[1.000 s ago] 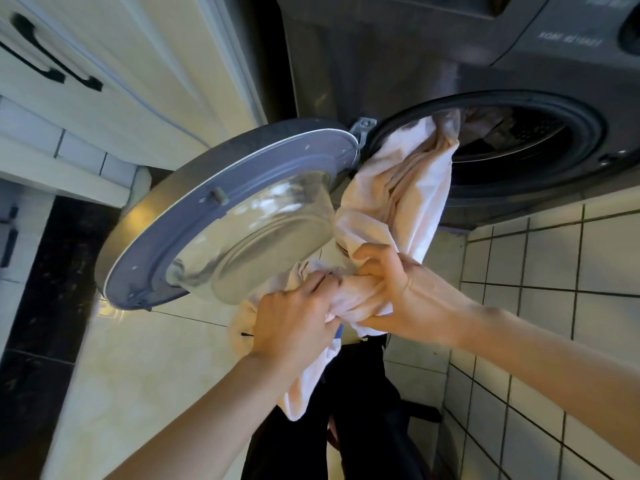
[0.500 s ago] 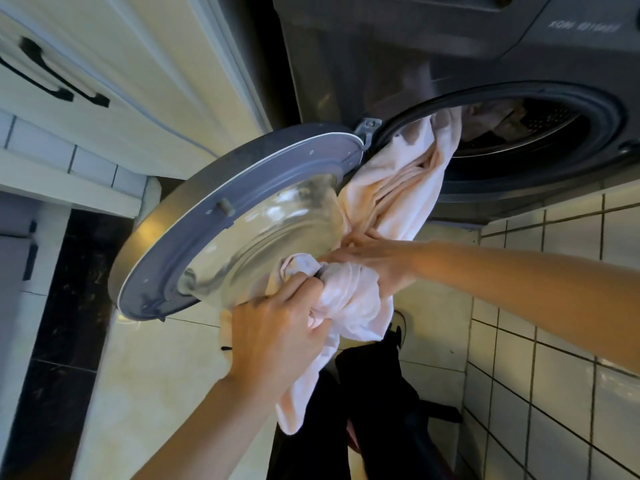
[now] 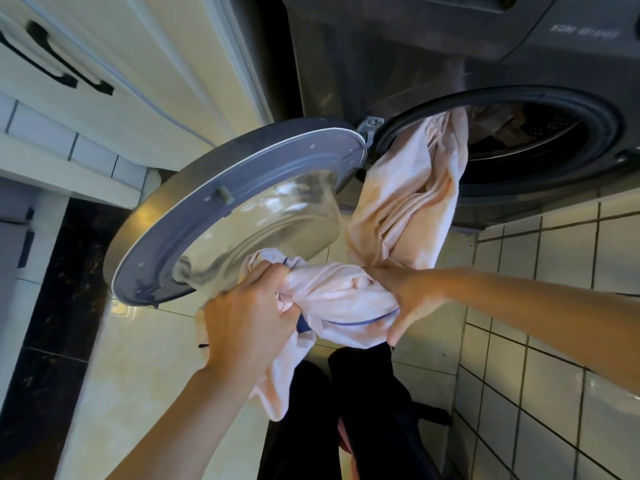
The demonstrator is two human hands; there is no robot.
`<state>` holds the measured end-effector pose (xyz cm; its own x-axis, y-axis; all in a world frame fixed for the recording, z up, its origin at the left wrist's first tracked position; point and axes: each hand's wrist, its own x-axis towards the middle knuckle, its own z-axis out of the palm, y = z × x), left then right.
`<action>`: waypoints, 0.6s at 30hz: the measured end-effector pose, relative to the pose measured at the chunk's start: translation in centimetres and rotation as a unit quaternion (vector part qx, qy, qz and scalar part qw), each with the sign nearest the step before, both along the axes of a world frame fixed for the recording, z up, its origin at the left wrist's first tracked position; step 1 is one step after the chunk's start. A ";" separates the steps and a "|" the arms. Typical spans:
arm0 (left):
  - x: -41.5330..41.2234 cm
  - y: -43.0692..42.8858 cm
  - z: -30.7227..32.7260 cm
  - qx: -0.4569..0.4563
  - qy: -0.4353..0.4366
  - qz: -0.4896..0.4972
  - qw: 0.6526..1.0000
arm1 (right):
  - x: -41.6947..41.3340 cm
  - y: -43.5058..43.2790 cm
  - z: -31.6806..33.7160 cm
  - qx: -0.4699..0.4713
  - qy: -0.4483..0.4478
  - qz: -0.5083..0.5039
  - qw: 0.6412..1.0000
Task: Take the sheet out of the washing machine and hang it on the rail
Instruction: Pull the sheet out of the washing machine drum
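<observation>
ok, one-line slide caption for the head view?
Both hands, left and right, grip a pale pink sheet trailing from the open washing machine drum.

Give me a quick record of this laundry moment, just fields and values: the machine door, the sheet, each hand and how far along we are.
door: swung open
sheet: pale pink, partly out, trailing from the drum
left hand: grip shut on sheet
right hand: grip shut on sheet
progress: sheet not fully out; no rail in view

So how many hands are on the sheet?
2. The left hand grips the bunched sheet below the open door; the right hand holds it just beside, nearer the drum.
</observation>
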<state>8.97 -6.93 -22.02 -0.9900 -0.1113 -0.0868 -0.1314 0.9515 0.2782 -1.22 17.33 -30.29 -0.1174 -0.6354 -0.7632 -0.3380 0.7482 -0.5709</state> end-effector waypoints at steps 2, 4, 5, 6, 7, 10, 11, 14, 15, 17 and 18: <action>-0.3 0.4 0.1 0.020 0.007 0.017 1.000 | 1.1 0.8 -0.5 0.000 0.064 0.035 0.997; -0.5 0.9 0.2 0.037 0.009 0.026 0.999 | 2.4 0.8 -1.2 -0.013 0.144 0.035 0.989; -0.5 1.2 0.3 0.043 0.009 0.028 0.999 | 2.9 0.7 -1.5 -0.049 0.210 0.025 0.976; -0.6 1.4 0.4 0.049 0.007 0.033 0.998 | 3.2 0.4 -1.8 -0.082 0.273 0.010 0.958; -0.8 1.4 0.4 0.054 0.002 0.039 0.998 | 3.3 0.1 -2.1 -0.100 0.319 -0.002 0.942; -1.1 1.0 0.2 0.059 -0.004 0.054 0.997 | 2.5 0.1 -2.8 -0.081 0.294 -0.027 0.952; -1.2 0.8 0.1 0.054 -0.004 0.053 0.997 | 2.2 0.4 -3.2 -0.082 0.284 -0.034 0.955; -1.3 0.1 0.1 0.046 -0.051 0.018 0.997 | 1.0 1.8 -2.7 -0.125 0.294 -0.046 0.946; -1.3 -0.1 0.1 0.048 -0.082 0.004 0.995 | 0.7 2.3 -2.7 -0.130 0.295 -0.054 0.945; -1.4 -0.4 0.0 0.053 -0.135 -0.012 0.989 | 0.1 3.7 -2.3 -0.097 0.296 -0.053 0.949; -1.3 -0.4 -0.2 0.042 -0.147 -0.022 0.988 | -0.5 4.4 -1.7 -0.057 0.307 -0.044 0.949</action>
